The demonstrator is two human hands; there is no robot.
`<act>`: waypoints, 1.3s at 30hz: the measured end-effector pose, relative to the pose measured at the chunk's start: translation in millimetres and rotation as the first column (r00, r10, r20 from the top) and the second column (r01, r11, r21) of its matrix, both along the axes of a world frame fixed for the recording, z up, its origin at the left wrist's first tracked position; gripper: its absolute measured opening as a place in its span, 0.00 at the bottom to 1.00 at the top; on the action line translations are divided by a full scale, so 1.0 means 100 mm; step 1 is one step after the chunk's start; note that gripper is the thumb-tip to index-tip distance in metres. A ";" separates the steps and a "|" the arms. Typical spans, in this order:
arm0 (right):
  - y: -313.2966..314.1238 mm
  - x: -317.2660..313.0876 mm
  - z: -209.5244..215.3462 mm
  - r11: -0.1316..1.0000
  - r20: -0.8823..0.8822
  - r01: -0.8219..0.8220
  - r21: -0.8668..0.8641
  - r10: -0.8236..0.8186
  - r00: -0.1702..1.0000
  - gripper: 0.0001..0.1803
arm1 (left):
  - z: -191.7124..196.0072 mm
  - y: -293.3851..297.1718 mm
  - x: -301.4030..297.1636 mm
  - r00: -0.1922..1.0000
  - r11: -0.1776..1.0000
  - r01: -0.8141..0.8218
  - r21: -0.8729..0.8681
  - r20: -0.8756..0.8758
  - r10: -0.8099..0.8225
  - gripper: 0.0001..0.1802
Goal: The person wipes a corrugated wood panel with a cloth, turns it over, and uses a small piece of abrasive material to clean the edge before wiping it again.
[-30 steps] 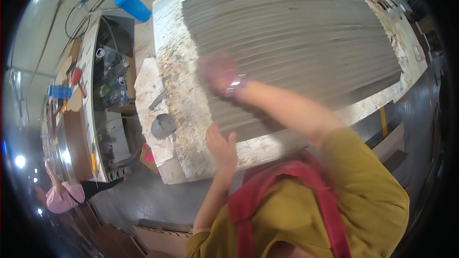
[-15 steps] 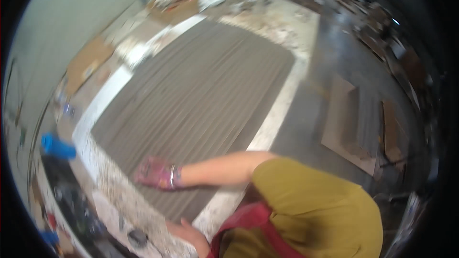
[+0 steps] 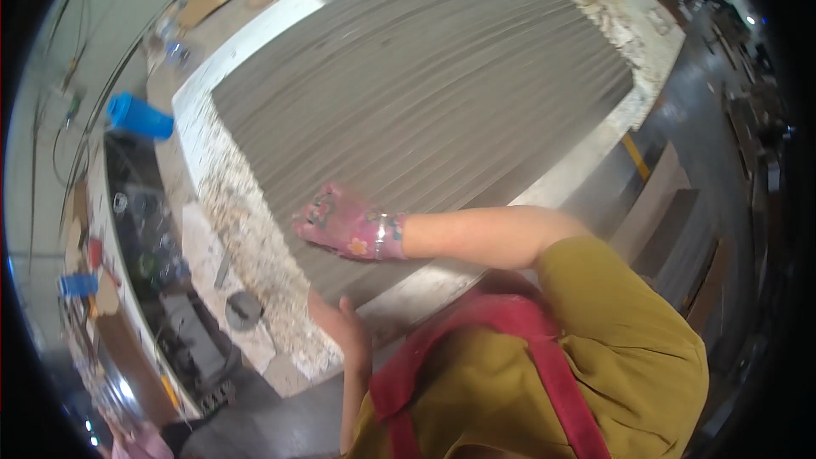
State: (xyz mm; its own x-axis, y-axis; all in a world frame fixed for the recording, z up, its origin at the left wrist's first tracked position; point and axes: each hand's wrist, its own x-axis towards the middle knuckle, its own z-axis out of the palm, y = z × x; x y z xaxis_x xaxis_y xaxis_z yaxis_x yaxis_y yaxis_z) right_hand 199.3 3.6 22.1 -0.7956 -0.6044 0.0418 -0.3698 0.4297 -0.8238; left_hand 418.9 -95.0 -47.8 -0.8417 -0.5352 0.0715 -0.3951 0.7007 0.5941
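A large slab (image 3: 629,110) with a pale speckled rim lies before me, its top spread with grey mortar (image 3: 442,93) combed into long ridges. My right hand (image 3: 348,225), in a pink flowered glove, lies flat on the mortar near the slab's left edge, fingers spread and holding nothing. My bare left hand (image 3: 344,323) rests on the speckled rim (image 3: 246,221) at the slab's near corner, palm down. I wear a mustard shirt with red straps.
A blue cylinder (image 3: 140,116) lies left of the slab. A cluttered bench (image 3: 144,238) runs along the left, with a dark round disc (image 3: 244,310) on a pale piece beside the slab. Boards (image 3: 671,212) lie on the floor at right. A person in pink (image 3: 140,442) is at the lower left.
My view has swung around the slab. My gloved right hand came down from above the mortar and now lies on it near the left edge. My left hand stays at the rim.
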 end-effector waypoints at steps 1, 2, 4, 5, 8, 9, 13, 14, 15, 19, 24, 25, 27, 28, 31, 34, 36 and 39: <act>-0.14 0.17 0.06 0.999 0.127 0.038 0.022 -0.041 0.991 0.19 | 0.00 -0.01 0.04 1.000 0.999 -0.018 -0.028 -0.018 0.017 0.33; 0.07 -0.05 0.05 0.907 -0.269 -0.237 0.347 0.338 0.902 0.21 | 0.04 -0.01 0.04 1.000 0.999 -0.006 -0.037 -0.020 0.006 0.33; 0.79 -0.47 0.00 0.939 -0.515 0.078 0.335 0.113 0.849 0.11 | 0.00 -0.05 0.11 0.998 0.992 0.000 -0.124 -0.058 -0.007 0.33; 1.22 -0.74 -0.02 0.956 -0.642 0.214 0.200 -0.037 0.766 0.09 | -0.12 -0.05 0.14 0.995 0.980 0.009 -0.201 -0.091 -0.028 0.33; 1.81 -0.96 0.39 0.770 -0.075 0.570 0.287 -0.575 0.814 0.14 | -0.11 0.02 0.11 0.998 0.982 0.002 -0.190 -0.058 -0.013 0.35; 1.73 -0.88 0.41 0.756 -0.459 0.579 0.305 -0.416 0.785 0.14 | -0.08 0.03 0.06 1.000 0.986 -0.010 -0.165 -0.024 0.006 0.36; 0.50 -0.18 0.10 0.966 -0.739 0.084 0.243 0.129 0.661 0.23 | -0.08 0.05 0.03 1.000 0.987 -0.019 -0.160 0.008 0.021 0.38; 0.35 -0.10 0.09 0.961 -0.699 -0.002 0.277 0.203 0.686 0.23 | -0.08 0.03 0.02 1.000 0.990 -0.011 -0.138 -0.002 0.011 0.38; 0.24 -0.05 0.07 0.948 -0.656 -0.085 0.307 0.275 0.703 0.23 | -0.06 0.03 0.01 1.000 0.993 0.002 -0.116 -0.011 -0.003 0.37; 1.14 -0.69 0.01 0.925 -0.245 0.211 0.316 -0.136 0.960 0.18 | 0.02 -0.02 0.04 0.996 0.999 0.020 -0.041 -0.090 -0.024 0.36; 0.87 -0.45 0.04 0.936 -0.500 0.297 0.188 -0.169 0.849 0.15 | 0.12 -0.01 0.03 0.996 1.000 0.016 0.006 -0.089 -0.015 0.34; 0.56 -0.25 -0.03 0.960 -0.700 0.198 0.200 -0.002 0.714 0.16 | 0.11 -0.01 0.01 0.995 1.000 0.021 -0.003 -0.098 -0.021 0.35; -0.31 0.16 -0.13 0.970 -0.677 -0.071 0.233 0.214 0.704 0.15 | 0.08 0.00 0.00 0.996 0.999 0.027 -0.031 -0.079 -0.030 0.37; -0.76 0.35 -0.05 0.938 -0.557 -0.091 0.334 0.274 0.784 0.11 | 0.04 -0.01 0.01 0.998 0.999 0.031 -0.041 -0.061 -0.034 0.37; -1.54 0.85 0.04 0.987 -0.113 -0.099 0.124 0.114 0.987 0.14 | -0.07 -0.03 0.04 0.998 0.998 0.011 -0.055 0.062 -0.007 0.38; -0.98 0.65 0.42 0.973 0.035 -0.228 0.021 0.227 0.973 0.19 | -0.03 -0.02 0.06 1.000 1.000 -0.008 -0.030 0.023 0.009 0.37; 0.00 0.09 0.42 0.944 -0.352 -0.143 0.297 0.247 0.903 0.25 | 0.00 -0.02 0.06 0.999 1.000 0.019 -0.024 -0.033 -0.020 0.37; 1.61 -0.69 -0.21 0.901 -0.124 0.427 0.079 -0.416 0.901 0.30 | 0.06 0.05 -0.01 0.999 1.000 0.029 0.008 -0.025 -0.029 0.38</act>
